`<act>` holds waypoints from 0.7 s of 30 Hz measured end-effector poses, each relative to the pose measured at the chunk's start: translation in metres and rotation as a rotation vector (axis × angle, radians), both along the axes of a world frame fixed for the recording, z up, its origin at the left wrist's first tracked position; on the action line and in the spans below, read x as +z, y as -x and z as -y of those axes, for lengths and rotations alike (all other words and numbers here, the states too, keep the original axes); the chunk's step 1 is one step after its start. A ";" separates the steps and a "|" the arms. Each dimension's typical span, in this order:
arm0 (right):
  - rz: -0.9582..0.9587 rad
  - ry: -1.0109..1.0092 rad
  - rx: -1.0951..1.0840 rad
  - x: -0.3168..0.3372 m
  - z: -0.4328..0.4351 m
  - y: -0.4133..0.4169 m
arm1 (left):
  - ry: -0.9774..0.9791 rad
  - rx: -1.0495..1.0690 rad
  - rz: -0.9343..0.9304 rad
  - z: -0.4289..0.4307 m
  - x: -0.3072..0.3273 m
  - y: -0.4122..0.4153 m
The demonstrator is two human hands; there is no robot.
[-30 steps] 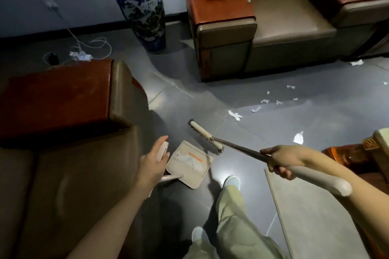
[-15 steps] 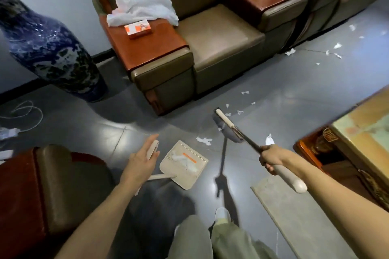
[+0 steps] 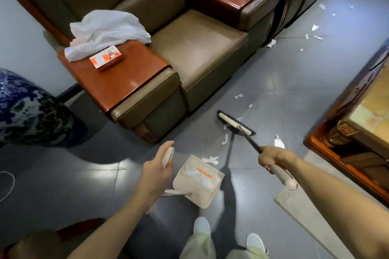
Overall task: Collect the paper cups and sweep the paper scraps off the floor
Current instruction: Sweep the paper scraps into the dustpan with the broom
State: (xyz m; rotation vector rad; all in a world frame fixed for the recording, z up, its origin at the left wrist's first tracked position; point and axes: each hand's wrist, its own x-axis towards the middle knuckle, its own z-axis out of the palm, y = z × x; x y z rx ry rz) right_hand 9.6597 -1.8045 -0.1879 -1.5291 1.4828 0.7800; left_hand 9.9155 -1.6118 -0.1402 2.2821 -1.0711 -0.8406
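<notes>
Left hand (image 3: pixel 156 171): fingers curled round the top of the dustpan's upright handle, thumb lying up along it.
Right hand (image 3: pixel 273 159): fist closed round the broom's handle, where the pale grip meets the dark shaft.
Broom (image 3: pixel 235 123): head down on the floor (image 3: pixel 284 82) just in front of the sofa (image 3: pixel 200 52); shaft slants back up to the grip.
Dustpan (image 3: pixel 197 181): low between the two arms, mouth toward the broom, white bits inside; blurred, so contact with the floor cannot be told.
Scraps (image 3: pixel 211 159): one crumpled piece at the dustpan's lip, a strip between pan and broom head, a larger piece right of the shaft, more scattered farther along the sofa base.
Surroundings: wooden armrest (image 3: pixel 126 82) carrying an orange-and-white box (image 3: pixel 106 59) and a white cloth (image 3: pixel 109 29); blue-and-white vase (image 3: pixel 27 111) at left; bench (image 3: pixel 357 115) at right; mat (image 3: pixel 299 212) beside it.
</notes>
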 end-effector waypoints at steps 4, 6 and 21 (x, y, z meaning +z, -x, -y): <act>-0.001 -0.107 -0.046 0.011 -0.039 -0.010 | 0.037 -0.026 -0.023 0.032 -0.002 0.007; 0.033 -0.184 -0.125 0.026 -0.059 -0.007 | 0.055 -0.047 -0.030 0.044 -0.002 0.014; 0.120 -0.260 -0.399 0.153 -0.087 0.057 | -0.007 -0.211 -0.105 0.068 0.014 0.016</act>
